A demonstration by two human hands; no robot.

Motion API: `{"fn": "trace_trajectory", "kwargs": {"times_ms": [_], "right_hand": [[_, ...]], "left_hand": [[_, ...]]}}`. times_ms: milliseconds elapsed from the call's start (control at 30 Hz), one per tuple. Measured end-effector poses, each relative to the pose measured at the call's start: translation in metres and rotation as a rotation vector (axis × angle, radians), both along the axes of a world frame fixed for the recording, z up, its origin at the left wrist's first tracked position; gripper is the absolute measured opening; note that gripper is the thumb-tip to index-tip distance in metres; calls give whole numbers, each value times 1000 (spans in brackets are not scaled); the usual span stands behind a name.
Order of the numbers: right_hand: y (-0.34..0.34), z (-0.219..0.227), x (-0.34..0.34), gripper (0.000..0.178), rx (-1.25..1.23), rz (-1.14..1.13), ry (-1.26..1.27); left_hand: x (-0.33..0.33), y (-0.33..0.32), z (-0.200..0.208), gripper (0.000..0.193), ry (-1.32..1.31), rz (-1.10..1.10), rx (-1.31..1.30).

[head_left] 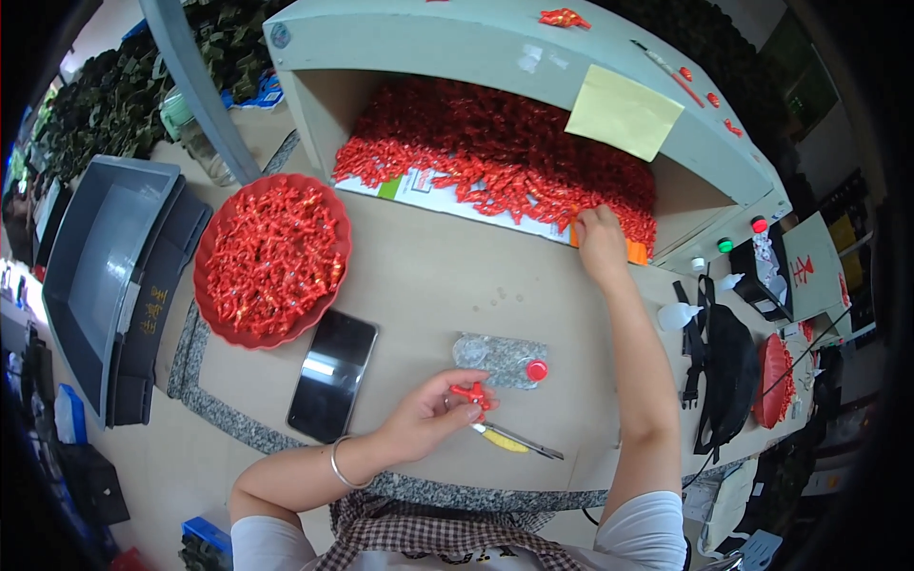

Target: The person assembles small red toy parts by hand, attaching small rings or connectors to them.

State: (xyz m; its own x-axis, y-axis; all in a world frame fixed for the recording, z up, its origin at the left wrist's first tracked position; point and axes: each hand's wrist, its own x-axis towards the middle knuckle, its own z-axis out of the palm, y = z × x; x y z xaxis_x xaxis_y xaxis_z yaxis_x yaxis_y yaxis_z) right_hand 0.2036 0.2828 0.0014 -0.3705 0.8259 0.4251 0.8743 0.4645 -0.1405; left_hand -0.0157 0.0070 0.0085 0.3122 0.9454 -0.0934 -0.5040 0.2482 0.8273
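Note:
Near the front of the table, my left hand (pixel 433 416) pinches a small red plastic piece (pixel 471 392) between thumb and fingers. Farther off to the right, my right hand (pixel 602 243) reaches to the front edge of a heap of small red pieces (pixel 495 157) in the cubby. Its fingers are bent together, and what they may hold is hidden. A grey speckled stone slab (pixel 505 354) lies just beyond my left hand, with a round red cap (pixel 537 370) at its right end. Beside that hand rests a slim metal tool with a yellow grip (pixel 505 440).
A red scalloped bowl (pixel 202 276) full of red pieces stands at left, near a black phone (pixel 332 376) and stacked grey bins (pixel 114 276). The pale green shelf (pixel 419 43) bears a yellow paper (pixel 624 111). Rightward are a white squeeze bottle (pixel 677 316) and black bag (pixel 733 381).

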Motion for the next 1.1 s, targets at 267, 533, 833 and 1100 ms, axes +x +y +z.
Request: {"fn": "trace_trajectory", "kwargs": {"times_ms": [267,533,833,1100], "right_hand": [[-39,29,0,8,-67,-195,416],[-166,61,16,10,-287,151,656],[-250,40,-35,13,-711,302,1027],[-250,43,-38,23,-597,445,784]], "left_hand": [[-1,-4,-8,37,40,47,70],[2,-4,-10,34,97,67,101],[9,-9,-13,24,233,34,172],[3,-4,-3,16,205,-11,65]]}}
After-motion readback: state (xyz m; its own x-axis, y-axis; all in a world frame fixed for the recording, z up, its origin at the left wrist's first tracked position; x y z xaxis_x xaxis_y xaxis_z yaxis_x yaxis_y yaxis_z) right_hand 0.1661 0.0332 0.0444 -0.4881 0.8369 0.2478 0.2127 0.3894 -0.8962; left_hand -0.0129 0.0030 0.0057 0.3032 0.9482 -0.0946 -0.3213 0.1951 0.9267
